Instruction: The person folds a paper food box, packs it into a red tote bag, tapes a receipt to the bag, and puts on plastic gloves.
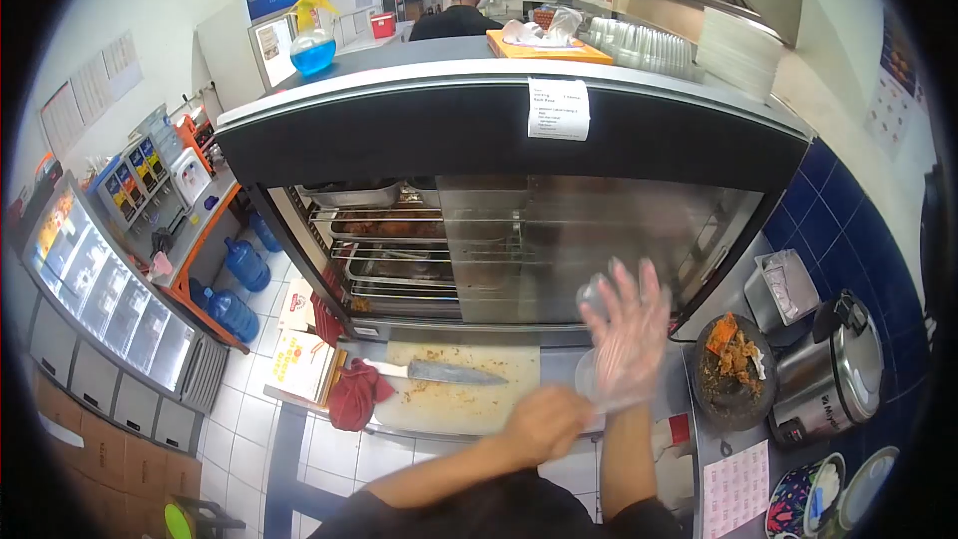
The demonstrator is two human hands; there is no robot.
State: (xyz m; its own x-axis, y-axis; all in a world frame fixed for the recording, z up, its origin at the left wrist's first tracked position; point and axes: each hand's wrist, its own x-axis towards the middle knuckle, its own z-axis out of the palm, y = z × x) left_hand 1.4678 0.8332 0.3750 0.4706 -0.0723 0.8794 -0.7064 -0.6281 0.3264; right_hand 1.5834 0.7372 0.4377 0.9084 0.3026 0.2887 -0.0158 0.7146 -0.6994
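Note:
My right hand [631, 334] wears a thin clear plastic glove [624, 384] and is raised in front of the glass warming cabinet [519, 130], fingers spread. At its wrist, my left hand [547, 424] is bare and closed, pinching the glove's cuff. Left of both hands, a knife [459, 373] with a white handle lies on a crumb-strewn cutting board [449, 404]. A crumpled red cloth [354, 397] sits at the board's left end. Behind the cabinet's partly open sliding glass, wire racks [394, 240] hold trays of browned food.
On the right stand a stone mortar [714, 394] with orange-brown food, a metal rice cooker [833, 379] and a steel container [783, 289]. Boxes [301, 359] are at the left. A spray bottle [313, 35] and stacked clear cups [639, 45] top the cabinet. A person [459, 10] is beyond.

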